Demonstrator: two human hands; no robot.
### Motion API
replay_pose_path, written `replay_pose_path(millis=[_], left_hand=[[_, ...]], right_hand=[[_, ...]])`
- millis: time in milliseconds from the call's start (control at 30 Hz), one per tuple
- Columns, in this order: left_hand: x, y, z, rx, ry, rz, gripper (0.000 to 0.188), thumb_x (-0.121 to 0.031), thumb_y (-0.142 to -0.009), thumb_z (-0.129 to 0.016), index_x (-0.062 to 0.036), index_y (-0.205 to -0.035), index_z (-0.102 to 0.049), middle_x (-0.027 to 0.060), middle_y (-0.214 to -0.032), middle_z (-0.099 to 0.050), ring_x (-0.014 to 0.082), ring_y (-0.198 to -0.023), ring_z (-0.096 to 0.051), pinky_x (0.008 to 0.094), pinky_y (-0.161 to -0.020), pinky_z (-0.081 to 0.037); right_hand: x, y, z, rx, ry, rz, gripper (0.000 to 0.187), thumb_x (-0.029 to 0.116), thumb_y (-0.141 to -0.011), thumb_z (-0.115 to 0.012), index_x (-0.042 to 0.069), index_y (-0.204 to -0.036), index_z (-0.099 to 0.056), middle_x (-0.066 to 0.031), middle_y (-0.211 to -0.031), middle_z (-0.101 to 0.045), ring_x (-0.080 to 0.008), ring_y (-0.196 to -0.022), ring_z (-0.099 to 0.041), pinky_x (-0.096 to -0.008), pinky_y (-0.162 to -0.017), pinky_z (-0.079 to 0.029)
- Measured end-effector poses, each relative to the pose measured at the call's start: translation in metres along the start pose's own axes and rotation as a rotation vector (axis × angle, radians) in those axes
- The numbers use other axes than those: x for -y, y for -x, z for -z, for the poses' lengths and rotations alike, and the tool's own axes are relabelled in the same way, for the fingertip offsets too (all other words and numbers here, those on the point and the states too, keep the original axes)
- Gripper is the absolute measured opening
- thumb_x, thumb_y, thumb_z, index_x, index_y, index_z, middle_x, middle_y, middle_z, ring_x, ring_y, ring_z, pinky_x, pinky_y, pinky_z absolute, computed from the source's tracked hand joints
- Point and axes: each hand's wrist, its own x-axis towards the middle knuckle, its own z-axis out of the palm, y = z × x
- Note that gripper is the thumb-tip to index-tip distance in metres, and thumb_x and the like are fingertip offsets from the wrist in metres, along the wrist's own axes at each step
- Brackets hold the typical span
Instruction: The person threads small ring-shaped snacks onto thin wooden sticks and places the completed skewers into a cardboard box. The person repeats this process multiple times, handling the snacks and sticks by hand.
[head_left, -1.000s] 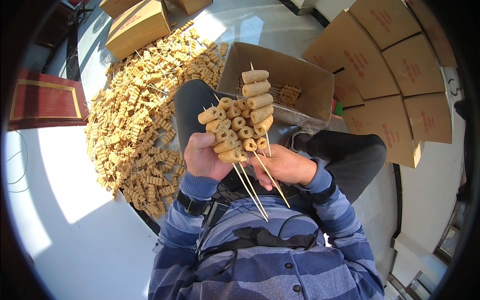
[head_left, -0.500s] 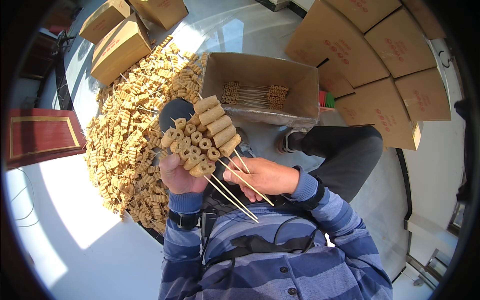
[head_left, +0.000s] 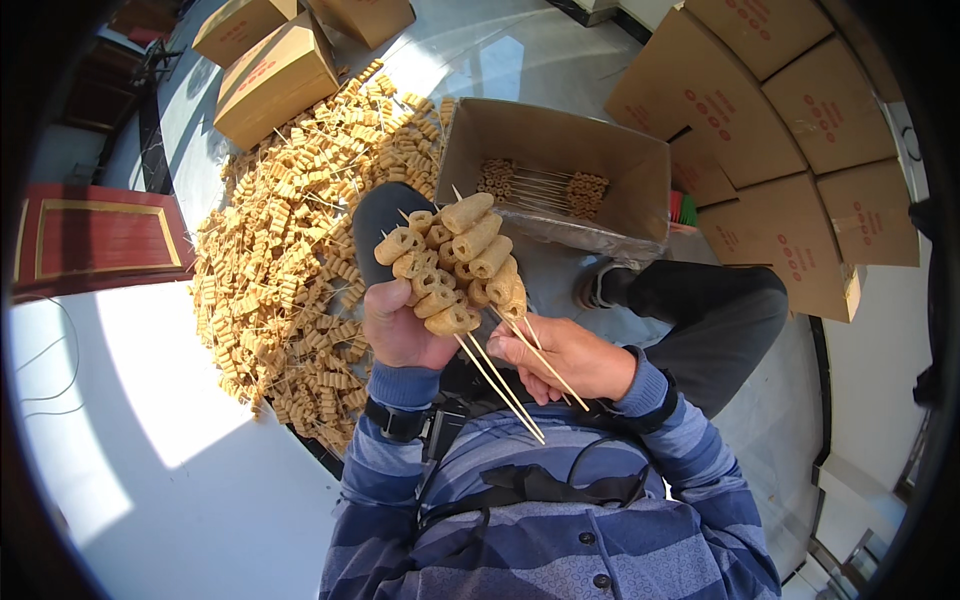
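Tan skewers (head_left: 488, 258) slant, bare stick ends (head_left: 541, 438) pointing lower right.

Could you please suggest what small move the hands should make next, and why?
Perhaps the right hand should gently bring the bare sticks together while the left hand supports the skewered rolls, because the lower stick ends sit apart in separate groups.

Strong sunlight glares off the floor (head_left: 450, 72) near its far edge; shadows look crisp; straight lines bend outward.
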Motion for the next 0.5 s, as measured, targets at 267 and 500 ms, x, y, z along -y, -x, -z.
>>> replay_pose_path(millis=[267, 500], left_hand=[[-0.028, -0.002, 0.005, -0.12, -0.068, -0.141, 0.1, -0.037, -0.075, -0.074, 0.005, -0.152, -0.028, 0.0243, -0.136, -0.052, 0.0399, -0.125, -0.056, 0.0571, -0.107, -0.046], [-0.01, -0.004, -0.002, -0.058, 0.051, -0.036, 0.092, -0.03, -0.074, -0.074, 0.001, -0.15, -0.035, 0.0234, -0.144, -0.048, 0.039, -0.13, -0.051, 0.055, -0.11, -0.043]], right_hand=[[-0.01, 0.013, 0.025, -0.501, 0.111, 0.038, 0.031, 0.032, -0.109, -0.046, 0.003, -0.111, -0.059, -0.0057, -0.067, -0.063, -0.014, -0.058, -0.064, -0.0271, -0.054, -0.052], [-0.019, -0.004, 0.009, -0.764, 0.841, 0.229, 0.022, 0.026, -0.105, -0.054, 0.005, -0.097, -0.057, -0.0157, -0.061, -0.059, -0.03, -0.053, -0.062, -0.0378, -0.05, -0.047]])
